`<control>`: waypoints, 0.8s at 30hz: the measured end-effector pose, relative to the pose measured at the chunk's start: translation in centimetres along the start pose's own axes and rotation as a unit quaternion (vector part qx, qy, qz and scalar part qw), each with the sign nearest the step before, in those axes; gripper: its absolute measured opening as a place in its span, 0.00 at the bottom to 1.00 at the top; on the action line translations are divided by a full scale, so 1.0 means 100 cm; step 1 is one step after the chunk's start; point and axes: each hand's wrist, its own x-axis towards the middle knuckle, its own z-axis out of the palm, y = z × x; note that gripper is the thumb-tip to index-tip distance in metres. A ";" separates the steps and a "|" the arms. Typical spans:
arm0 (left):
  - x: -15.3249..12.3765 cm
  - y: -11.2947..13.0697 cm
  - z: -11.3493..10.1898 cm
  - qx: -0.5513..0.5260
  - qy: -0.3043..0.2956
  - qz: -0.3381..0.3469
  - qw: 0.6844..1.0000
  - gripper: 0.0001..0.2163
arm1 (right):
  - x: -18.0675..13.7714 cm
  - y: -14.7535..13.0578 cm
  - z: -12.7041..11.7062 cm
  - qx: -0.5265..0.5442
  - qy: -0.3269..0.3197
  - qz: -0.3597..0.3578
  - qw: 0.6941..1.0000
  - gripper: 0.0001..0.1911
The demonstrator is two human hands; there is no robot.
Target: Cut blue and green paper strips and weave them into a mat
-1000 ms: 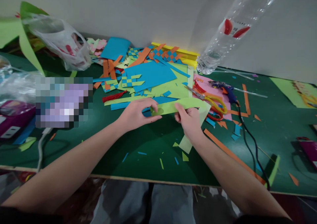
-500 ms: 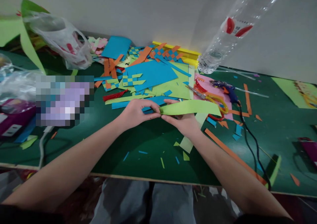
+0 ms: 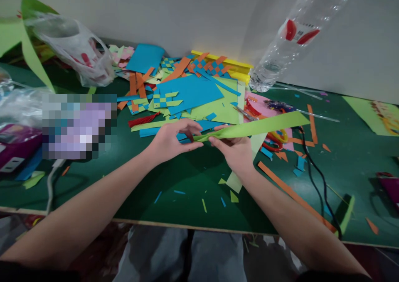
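Observation:
A long light-green paper strip (image 3: 262, 126) hangs above the green table (image 3: 187, 178), its free end pointing right and slightly up. My left hand (image 3: 170, 141) pinches its left end between thumb and fingers. My right hand (image 3: 235, 149) holds the strip from below, close beside the left hand. Just behind both hands lies a pile of blue, green and orange paper pieces (image 3: 190, 95), some woven into checkered mats.
Yellow-handled scissors (image 3: 268, 130) and a blue glue gun (image 3: 288, 111) with a black cord lie right of my hands. A clear plastic bottle (image 3: 286, 37) leans at the wall. A plastic bag (image 3: 75, 53) sits far left. Paper scraps dot the table's front edge.
The green strip has been lifted and unfolded; its free end now reaches farther right and higher. Both hands stayed at its left end, my right hand turning palm up beneath it.

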 end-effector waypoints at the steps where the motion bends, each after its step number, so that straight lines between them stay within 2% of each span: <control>1: 0.000 0.000 0.000 0.001 -0.006 0.004 1.000 0.17 | 0.000 0.000 0.000 0.000 0.003 -0.006 1.000 0.14; 4: 0.001 0.002 -0.001 0.011 -0.023 0.002 1.000 0.15 | -0.001 0.001 0.000 0.002 0.020 -0.025 0.999 0.12; 8: 0.002 0.005 -0.002 0.008 -0.025 -0.037 0.999 0.10 | -0.002 0.002 0.001 0.007 0.040 -0.039 0.998 0.11; 14: 0.003 0.007 -0.002 0.009 -0.022 -0.047 0.999 0.10 | -0.003 0.001 0.003 -0.018 0.032 -0.027 0.999 0.11; 18: 0.002 0.009 -0.003 -0.002 -0.035 -0.044 0.998 0.11 | -0.003 -0.001 0.004 -0.010 0.030 -0.017 0.999 0.12; 24: 0.002 0.008 -0.003 -0.020 -0.061 -0.049 0.997 0.10 | -0.005 0.000 0.003 -0.054 0.001 -0.032 0.998 0.14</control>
